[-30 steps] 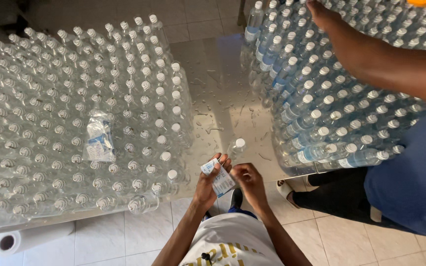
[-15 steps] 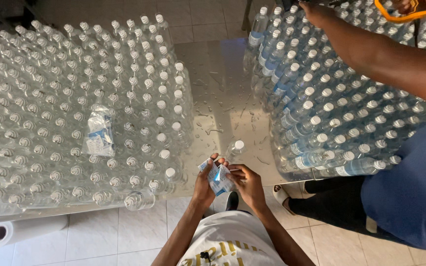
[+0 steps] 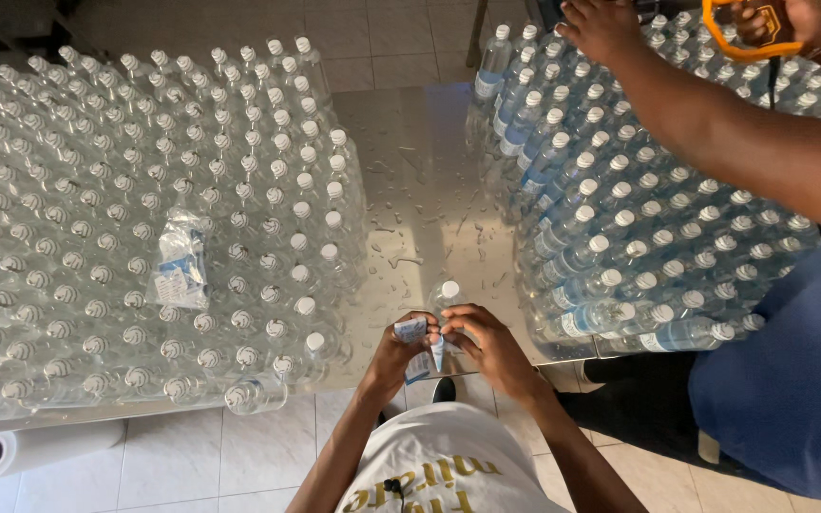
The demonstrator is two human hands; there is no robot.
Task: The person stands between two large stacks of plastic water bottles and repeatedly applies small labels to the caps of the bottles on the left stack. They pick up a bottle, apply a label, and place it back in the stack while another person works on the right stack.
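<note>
My left hand (image 3: pixel 397 358) and my right hand (image 3: pixel 488 344) meet at the near edge of a steel table (image 3: pixel 420 190). Together they hold a small blue-and-white label (image 3: pixel 420 344) against a clear plastic bottle with a white cap (image 3: pixel 448 293) that stands between them. Left of my hands stands a big block of unlabelled clear bottles (image 3: pixel 125 228), with a plastic bag of labels (image 3: pixel 181 258) lying on top of it. To the right stands a block of bottles wearing blue labels (image 3: pixel 620 228).
Another person in blue reaches over the labelled bottles, one hand (image 3: pixel 601 27) on the caps, the other holding an orange tool (image 3: pixel 748 28). A white paper roll (image 3: pixel 40 446) lies under the table's left end. The floor is pale tile (image 3: pixel 239 456).
My hands have stayed at the table edge, shifting the label around the bottle. The other person's arm has moved further back over the labelled bottles and the orange tool has come into view.
</note>
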